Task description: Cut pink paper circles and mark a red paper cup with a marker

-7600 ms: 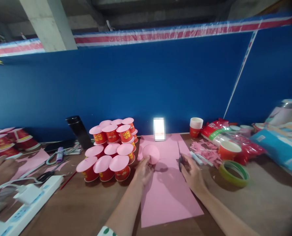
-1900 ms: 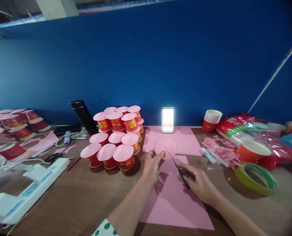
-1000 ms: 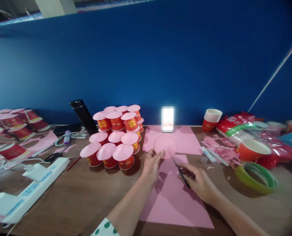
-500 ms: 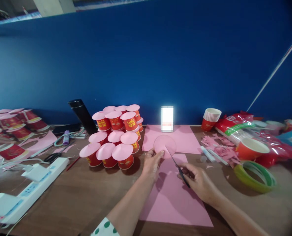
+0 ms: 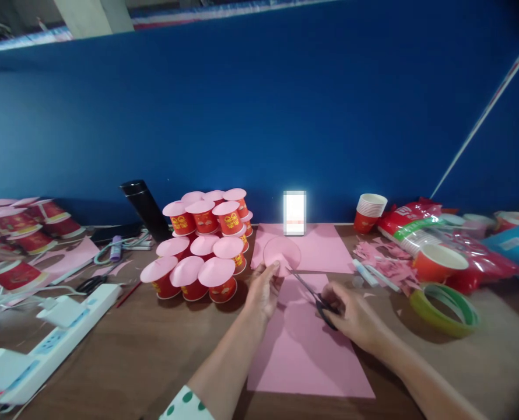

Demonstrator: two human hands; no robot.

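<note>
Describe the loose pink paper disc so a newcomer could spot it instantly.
Start at the blue wall, then drop to the large pink sheet on the brown table. Just above it, the left hand pinches the pink disc by its lower edge. Unlike the discs on the red cups beside it, it sits on no cup.

Near left: white power strip (image 5: 53, 335), spare scissors (image 5: 91, 284) just beyond it. Far, left of centre: black flask (image 5: 141, 210), with a pile of pink-lidded red cups (image 5: 202, 245) beside it. Phone (image 5: 294, 213) against blue wall (image 5: 259, 116). Right: stacked paper cups (image 5: 370, 213), pink scraps (image 5: 384, 262), open red cup (image 5: 434, 263), green tape roll (image 5: 441, 328) nearest.
</note>
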